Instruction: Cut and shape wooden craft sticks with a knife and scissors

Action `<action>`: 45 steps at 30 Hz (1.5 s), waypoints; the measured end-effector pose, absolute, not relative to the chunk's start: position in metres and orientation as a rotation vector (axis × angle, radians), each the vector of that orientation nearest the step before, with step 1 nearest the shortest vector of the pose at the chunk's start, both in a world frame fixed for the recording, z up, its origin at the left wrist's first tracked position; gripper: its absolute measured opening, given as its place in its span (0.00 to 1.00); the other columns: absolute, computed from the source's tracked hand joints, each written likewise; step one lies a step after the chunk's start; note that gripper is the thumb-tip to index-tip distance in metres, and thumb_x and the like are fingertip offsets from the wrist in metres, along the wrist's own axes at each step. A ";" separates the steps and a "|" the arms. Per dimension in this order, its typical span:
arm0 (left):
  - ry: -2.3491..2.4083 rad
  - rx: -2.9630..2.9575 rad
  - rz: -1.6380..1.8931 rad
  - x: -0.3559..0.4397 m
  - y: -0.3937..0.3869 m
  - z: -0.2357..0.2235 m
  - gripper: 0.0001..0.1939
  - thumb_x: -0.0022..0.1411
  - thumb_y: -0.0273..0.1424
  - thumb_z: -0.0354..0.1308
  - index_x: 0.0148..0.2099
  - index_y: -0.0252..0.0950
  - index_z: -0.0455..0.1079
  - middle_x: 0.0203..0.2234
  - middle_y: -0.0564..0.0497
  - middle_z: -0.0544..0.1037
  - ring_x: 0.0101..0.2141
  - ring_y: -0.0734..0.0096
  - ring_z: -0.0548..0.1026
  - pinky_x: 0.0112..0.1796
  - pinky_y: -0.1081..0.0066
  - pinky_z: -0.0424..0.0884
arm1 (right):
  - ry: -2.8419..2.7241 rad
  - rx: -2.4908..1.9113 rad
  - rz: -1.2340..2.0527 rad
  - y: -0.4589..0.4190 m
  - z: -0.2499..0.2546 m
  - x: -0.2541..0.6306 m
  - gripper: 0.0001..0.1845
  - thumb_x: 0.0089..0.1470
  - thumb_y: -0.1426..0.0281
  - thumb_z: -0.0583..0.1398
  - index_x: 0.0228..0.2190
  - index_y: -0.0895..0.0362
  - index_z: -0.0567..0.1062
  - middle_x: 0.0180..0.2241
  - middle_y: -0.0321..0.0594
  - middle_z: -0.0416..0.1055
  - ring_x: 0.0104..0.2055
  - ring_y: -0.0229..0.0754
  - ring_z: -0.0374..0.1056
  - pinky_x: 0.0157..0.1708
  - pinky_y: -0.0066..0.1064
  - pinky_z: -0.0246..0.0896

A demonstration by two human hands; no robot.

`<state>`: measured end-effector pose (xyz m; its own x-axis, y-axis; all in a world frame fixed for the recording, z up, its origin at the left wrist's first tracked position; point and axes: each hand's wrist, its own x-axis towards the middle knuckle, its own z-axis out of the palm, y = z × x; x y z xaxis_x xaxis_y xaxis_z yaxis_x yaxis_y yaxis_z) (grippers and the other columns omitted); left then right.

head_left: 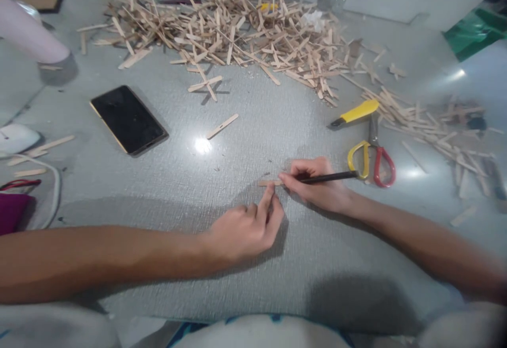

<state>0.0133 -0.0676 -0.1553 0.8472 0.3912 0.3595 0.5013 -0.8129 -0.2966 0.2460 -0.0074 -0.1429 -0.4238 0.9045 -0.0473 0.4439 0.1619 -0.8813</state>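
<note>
1. While the pink cylinder at far left may be a container, its inside is hidden, so its contents cannot be told
2. Next comes a dark-screened phone, flat on the table
3. Beyond lies a loose pile of wooden sticks, probably mostly unworked, though any marks are too small to tell
4. Nearer, one stick with a dark spot lies apart, perhaps already worked
5. The left hand has curled fingers, one tip on the stick in work, seemingly unfinished; whether it pinches or only presses, I cannot tell
6. The right hand has its fingers closed around a slim black tool, at that stick's right end
7. Farther right lie a yellow cutter and scissors
</note>
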 end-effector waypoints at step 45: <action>-0.652 -2.646 -0.395 0.014 -0.066 -0.155 0.18 0.66 0.13 0.50 0.52 0.18 0.77 0.51 0.21 0.84 0.18 0.69 0.77 0.18 0.69 0.73 | -1.898 -1.271 1.245 -0.009 -0.143 0.244 0.26 0.68 0.61 0.64 0.21 0.53 0.63 0.18 0.29 0.61 0.21 0.33 0.53 0.22 0.31 0.45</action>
<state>0.0145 -0.0664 -0.1547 0.8523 0.3840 0.3551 0.4926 -0.8176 -0.2981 0.2441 -0.0094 -0.1430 -0.4145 0.9081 -0.0590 0.4161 0.1314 -0.8998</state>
